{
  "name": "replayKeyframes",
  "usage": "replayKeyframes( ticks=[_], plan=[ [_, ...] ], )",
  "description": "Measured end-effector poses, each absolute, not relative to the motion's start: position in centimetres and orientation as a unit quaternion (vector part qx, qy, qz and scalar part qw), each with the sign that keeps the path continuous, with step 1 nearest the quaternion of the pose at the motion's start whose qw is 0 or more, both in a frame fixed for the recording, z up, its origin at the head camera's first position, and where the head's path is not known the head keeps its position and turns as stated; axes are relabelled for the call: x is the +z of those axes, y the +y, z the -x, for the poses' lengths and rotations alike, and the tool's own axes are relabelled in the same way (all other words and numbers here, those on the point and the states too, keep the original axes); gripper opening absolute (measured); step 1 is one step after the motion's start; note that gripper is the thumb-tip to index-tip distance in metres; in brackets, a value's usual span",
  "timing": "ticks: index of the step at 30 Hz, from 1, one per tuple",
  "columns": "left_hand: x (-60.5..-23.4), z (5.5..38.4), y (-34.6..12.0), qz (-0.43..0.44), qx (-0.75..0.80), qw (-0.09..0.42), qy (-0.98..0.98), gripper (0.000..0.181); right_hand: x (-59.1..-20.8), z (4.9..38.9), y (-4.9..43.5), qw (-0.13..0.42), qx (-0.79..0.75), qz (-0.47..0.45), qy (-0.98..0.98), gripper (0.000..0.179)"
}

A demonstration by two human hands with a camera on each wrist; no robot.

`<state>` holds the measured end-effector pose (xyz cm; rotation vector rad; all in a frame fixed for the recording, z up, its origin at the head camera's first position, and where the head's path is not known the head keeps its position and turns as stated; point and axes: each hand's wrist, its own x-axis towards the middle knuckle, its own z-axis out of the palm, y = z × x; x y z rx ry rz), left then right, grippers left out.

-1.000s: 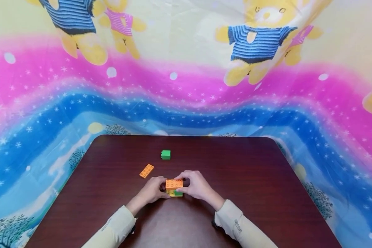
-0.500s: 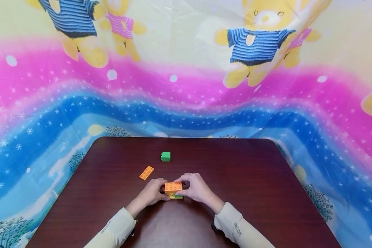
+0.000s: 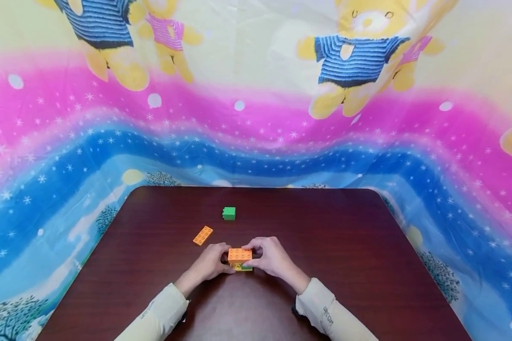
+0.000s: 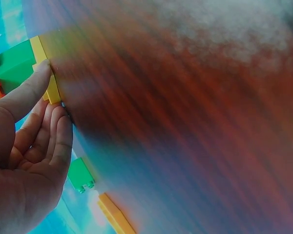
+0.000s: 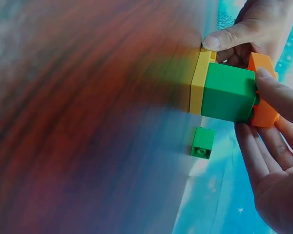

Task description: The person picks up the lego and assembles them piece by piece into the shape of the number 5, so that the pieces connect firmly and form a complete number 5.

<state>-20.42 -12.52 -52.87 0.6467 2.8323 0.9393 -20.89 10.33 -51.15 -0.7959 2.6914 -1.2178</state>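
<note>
A yellow plate (image 3: 236, 267) lies on the table, and a green block (image 5: 228, 92) stands on its right-hand part. My left hand (image 3: 209, 261) pinches the yellow plate at its left end, thumb in front and fingers behind, as the left wrist view shows. With thumb and fingers my right hand (image 3: 274, 255) holds an orange studded brick (image 3: 240, 255) over the green block. In the right wrist view, green studs (image 5: 254, 106) show in a narrow gap under the orange brick, which reaches out leftward over the yellow plate.
Beyond my hands on the dark wooden table (image 3: 324, 246) lies a loose green block (image 3: 229, 213) on its side, studs to the left. Nearer and to its left is a flat orange plate (image 3: 203, 235). A patterned cloth (image 3: 256, 118) hangs behind the table.
The orange brick has shifted only slightly, sitting a touch lower over the green block than a second ago. Both hands keep their grips, and the loose pieces have not moved.
</note>
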Motion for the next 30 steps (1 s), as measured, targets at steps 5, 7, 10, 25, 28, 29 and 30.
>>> replayKeyframes(
  ticks=[5, 7, 10, 25, 28, 29, 30],
  plan=[
    [-52.92, 20.55, -12.49, -0.221, 0.313, 0.041, 0.923, 0.030, -51.30, 20.91, 10.51, 0.045, -0.400, 0.252, 0.880, 0.041],
    [-52.95, 20.58, -12.52, -0.222, 0.311, 0.041, 0.923, 0.030, -51.27, 20.98, 10.45, 0.048, -0.399, 0.250, 0.881, 0.040],
    [-53.01, 20.62, -12.58, -0.221, 0.307, 0.040, 0.925, 0.030, -51.19, 21.12, 10.29, 0.058, -0.406, 0.246, 0.878, 0.038],
    [-52.75, 20.64, -12.53, -0.214, 0.308, 0.043, 0.926, 0.030, -51.07, 21.39, 10.23, 0.077, -0.415, 0.227, 0.878, 0.036],
    [-52.77, 20.59, -12.51, -0.215, 0.310, 0.043, 0.925, 0.030, -51.21, 21.31, 10.28, 0.079, -0.420, 0.225, 0.876, 0.036],
    [-52.79, 20.57, -12.50, -0.216, 0.310, 0.042, 0.925, 0.030, -51.25, 21.29, 10.31, 0.080, -0.422, 0.224, 0.875, 0.036],
    [-52.84, 20.56, -12.49, -0.216, 0.310, 0.043, 0.925, 0.030, -51.29, 21.27, 10.33, 0.081, -0.425, 0.224, 0.873, 0.036]
  ],
)
